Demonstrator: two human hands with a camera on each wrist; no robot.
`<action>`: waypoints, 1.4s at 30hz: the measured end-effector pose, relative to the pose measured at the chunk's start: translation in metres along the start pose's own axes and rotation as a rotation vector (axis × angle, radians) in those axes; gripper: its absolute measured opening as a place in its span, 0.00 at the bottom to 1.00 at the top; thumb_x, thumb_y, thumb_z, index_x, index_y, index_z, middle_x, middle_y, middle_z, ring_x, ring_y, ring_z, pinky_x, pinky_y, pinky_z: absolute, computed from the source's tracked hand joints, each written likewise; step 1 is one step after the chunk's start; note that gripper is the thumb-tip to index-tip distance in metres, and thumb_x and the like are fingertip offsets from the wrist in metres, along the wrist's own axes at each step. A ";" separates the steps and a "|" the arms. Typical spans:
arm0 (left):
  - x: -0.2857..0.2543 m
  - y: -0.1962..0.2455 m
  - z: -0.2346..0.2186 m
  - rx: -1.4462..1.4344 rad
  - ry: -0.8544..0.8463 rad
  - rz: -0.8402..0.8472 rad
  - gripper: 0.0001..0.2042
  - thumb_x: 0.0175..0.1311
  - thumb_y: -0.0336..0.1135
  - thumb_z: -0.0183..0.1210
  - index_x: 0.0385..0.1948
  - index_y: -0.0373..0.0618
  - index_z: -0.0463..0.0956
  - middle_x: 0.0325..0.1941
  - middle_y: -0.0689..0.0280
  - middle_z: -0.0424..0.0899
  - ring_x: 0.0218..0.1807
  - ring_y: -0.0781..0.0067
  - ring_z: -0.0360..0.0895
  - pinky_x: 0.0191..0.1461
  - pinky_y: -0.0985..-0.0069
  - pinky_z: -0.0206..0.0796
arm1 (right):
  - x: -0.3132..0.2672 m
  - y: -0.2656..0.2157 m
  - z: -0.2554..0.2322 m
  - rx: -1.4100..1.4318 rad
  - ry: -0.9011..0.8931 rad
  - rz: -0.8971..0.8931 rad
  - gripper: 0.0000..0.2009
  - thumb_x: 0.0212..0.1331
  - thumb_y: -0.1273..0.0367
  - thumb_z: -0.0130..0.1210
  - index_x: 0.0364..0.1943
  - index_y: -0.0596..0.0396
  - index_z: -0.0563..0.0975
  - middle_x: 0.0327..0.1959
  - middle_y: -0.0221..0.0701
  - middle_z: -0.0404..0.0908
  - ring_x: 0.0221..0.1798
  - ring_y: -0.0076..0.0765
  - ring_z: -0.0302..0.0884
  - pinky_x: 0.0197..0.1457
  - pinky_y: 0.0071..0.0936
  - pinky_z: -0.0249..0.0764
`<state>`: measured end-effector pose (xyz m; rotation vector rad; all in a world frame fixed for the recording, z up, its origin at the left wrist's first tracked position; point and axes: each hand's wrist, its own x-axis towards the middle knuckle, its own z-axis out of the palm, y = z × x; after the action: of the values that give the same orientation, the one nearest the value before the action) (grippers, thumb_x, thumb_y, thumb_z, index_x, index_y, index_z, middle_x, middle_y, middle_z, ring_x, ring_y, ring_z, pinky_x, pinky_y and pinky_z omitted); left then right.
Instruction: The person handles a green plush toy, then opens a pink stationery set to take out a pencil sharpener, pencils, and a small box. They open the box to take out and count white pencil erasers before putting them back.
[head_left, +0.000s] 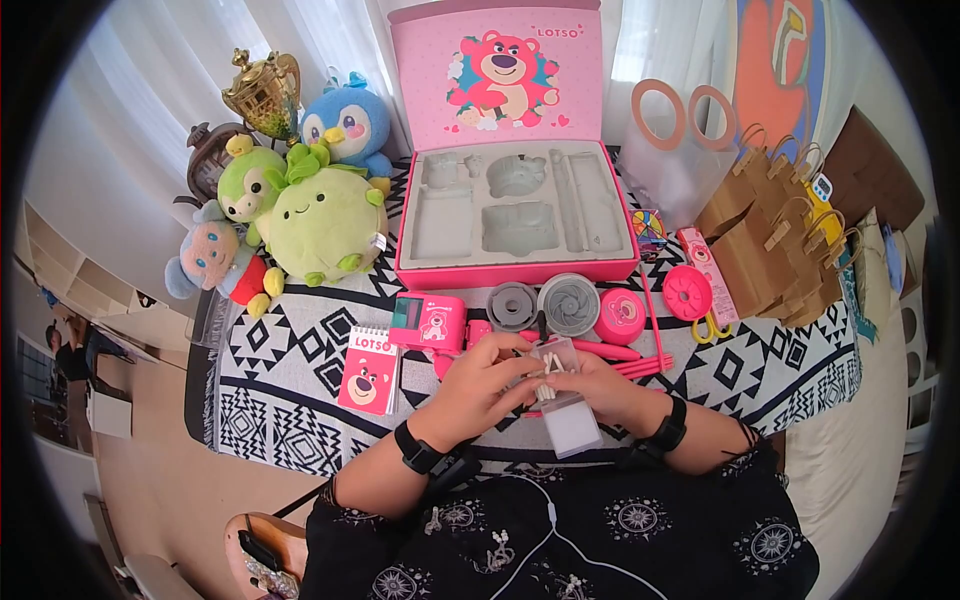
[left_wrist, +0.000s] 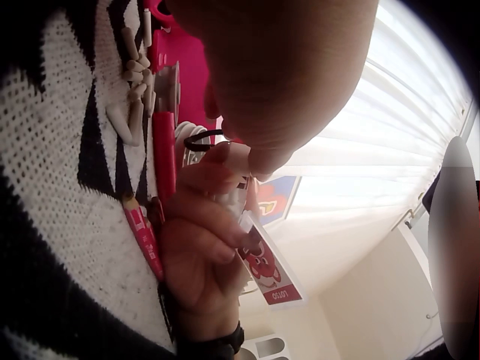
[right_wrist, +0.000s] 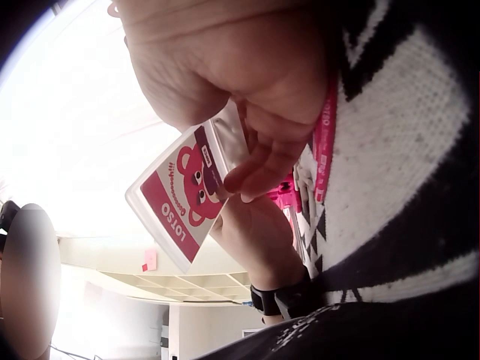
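My right hand (head_left: 605, 388) grips a small clear plastic box (head_left: 572, 424) in front of my body. Its flap hangs open toward me, and short white sticks (head_left: 548, 380) stand in its upper part. A pink bear label (right_wrist: 193, 187) marked LOTSO shows on the box in the right wrist view. My left hand (head_left: 482, 385) is at the box's other side, thumb and fingers bent around its edge beside the sticks; its fingertips are partly hidden. More loose white sticks (left_wrist: 135, 94) lie on the patterned cloth below, in the left wrist view.
Behind my hands stand a pink camera-shaped item (head_left: 430, 322), grey round parts (head_left: 569, 304) and a pink round case (head_left: 621, 315). A LOTSO notepad (head_left: 368, 375) lies left. Farther back is the open pink gift box (head_left: 515, 270), between plush toys (head_left: 330, 215) and paper bags (head_left: 770, 250).
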<state>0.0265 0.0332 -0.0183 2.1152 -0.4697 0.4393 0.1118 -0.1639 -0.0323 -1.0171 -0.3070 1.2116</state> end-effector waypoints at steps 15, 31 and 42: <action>-0.002 -0.002 -0.001 -0.001 -0.005 0.026 0.10 0.56 0.23 0.66 0.40 0.43 0.81 0.49 0.60 0.74 0.40 0.68 0.78 0.43 0.75 0.73 | 0.002 0.005 -0.002 -0.163 -0.110 -0.062 0.11 0.70 0.71 0.49 0.52 0.56 0.74 0.45 0.30 0.82 0.48 0.22 0.80 0.53 0.24 0.75; 0.002 -0.003 -0.001 0.169 0.021 -0.129 0.13 0.58 0.25 0.62 0.45 0.42 0.74 0.43 0.60 0.75 0.34 0.65 0.77 0.35 0.75 0.71 | 0.001 0.002 -0.004 -0.012 -0.058 0.012 0.15 0.70 0.66 0.50 0.58 0.54 0.70 0.43 0.36 0.82 0.47 0.31 0.82 0.50 0.27 0.77; 0.000 -0.004 0.001 0.308 -0.183 -0.236 0.15 0.54 0.29 0.63 0.45 0.42 0.74 0.42 0.59 0.74 0.44 0.53 0.76 0.44 0.63 0.71 | 0.001 0.001 -0.004 -0.028 -0.089 -0.002 0.14 0.70 0.67 0.51 0.56 0.56 0.71 0.42 0.36 0.82 0.48 0.32 0.82 0.51 0.28 0.78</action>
<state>0.0290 0.0341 -0.0216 2.4875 -0.2613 0.1903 0.1145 -0.1654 -0.0355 -0.9880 -0.3954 1.2561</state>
